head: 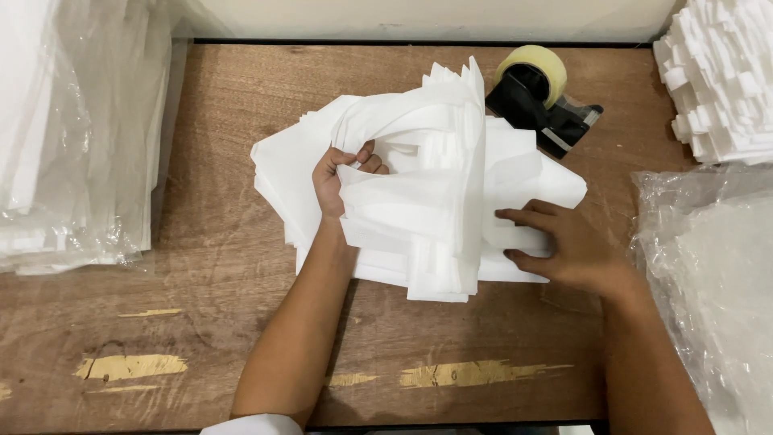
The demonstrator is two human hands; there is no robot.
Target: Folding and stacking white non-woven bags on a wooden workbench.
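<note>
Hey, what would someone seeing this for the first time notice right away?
The heap of white foam sheets at the middle of the wooden table, with the left hand gripping a lifted bunch and the right hand pressing flat on the pile. Behind it sits a black tape dispenser with a yellowish roll.

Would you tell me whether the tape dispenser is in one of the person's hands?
No, the tape dispenser stands alone on the table, while the left hand and right hand handle the white foam sheets.
</note>
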